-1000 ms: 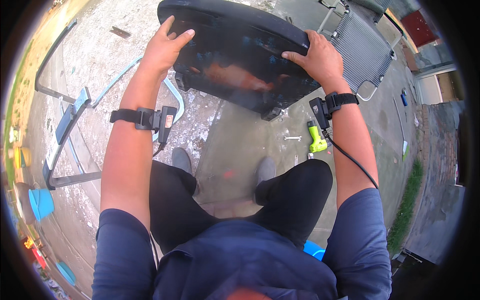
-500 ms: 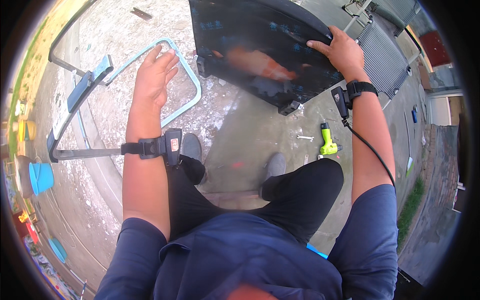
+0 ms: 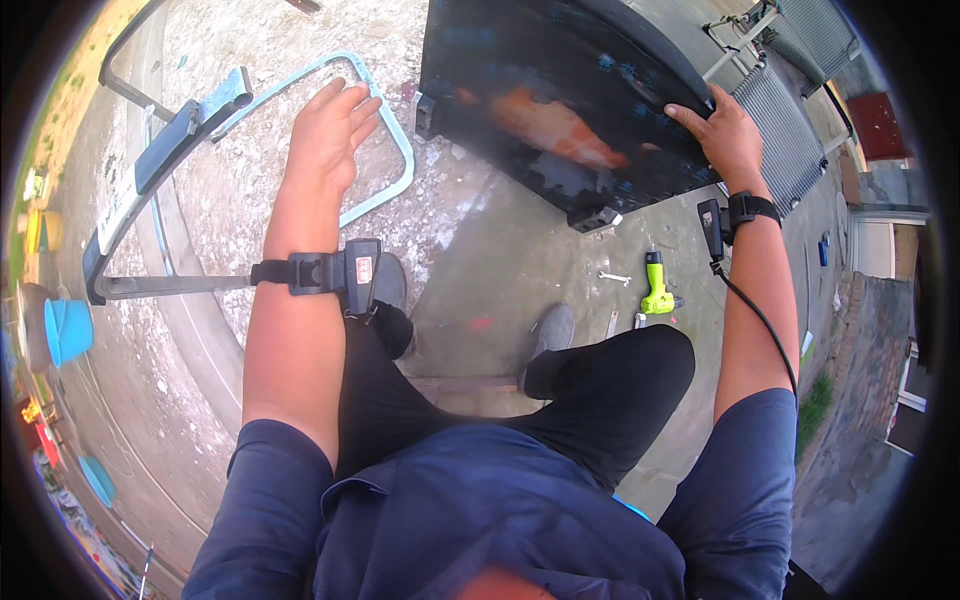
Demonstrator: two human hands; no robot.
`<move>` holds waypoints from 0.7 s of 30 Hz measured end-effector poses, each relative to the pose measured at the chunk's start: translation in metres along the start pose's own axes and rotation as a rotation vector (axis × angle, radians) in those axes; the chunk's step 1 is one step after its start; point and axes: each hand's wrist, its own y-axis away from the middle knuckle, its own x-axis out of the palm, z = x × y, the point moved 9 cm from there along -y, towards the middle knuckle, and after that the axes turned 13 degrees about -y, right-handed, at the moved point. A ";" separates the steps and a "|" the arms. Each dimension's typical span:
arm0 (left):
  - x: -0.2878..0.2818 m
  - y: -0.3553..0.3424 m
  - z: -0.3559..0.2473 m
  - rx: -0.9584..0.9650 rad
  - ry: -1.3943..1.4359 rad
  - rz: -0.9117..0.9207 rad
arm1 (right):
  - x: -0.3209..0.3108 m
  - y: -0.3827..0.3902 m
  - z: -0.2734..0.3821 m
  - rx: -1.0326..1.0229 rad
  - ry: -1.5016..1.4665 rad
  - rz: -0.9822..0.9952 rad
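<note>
A large glossy black panel [image 3: 480, 110] stands tilted at the top centre, with a curved right edge, faint blue markings and a reddish-brown reflection on its face. Small black blocks sit at its lower corners, one of them a dark foot [image 3: 597, 219] near the floor. My right hand [image 3: 727, 135] grips its right edge, thumb on the face and fingers behind, partly hidden. My left hand [image 3: 330, 135] is raised palm inward with fingers stretched, holding nothing. Behind it lies a light-blue tubular frame [image 3: 404, 150]; no contact with it can be made out.
A yellow-green power drill [image 3: 655, 288] and a wrench [image 3: 613, 278] lie on the concrete right of my foot. Leftward stands a dark metal frame with blue slats [image 3: 168, 155]. A blue bucket [image 3: 68, 332] is at far left. Folding loungers [image 3: 775, 130] stand at upper right.
The black panel and my right hand on its edge have shifted right and slightly down in view. My left hand appears farther right and up, still open. The view has turned a little.
</note>
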 end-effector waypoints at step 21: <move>-0.008 -0.004 -0.010 0.044 0.051 -0.030 | 0.004 0.021 -0.035 -0.020 -0.081 -0.071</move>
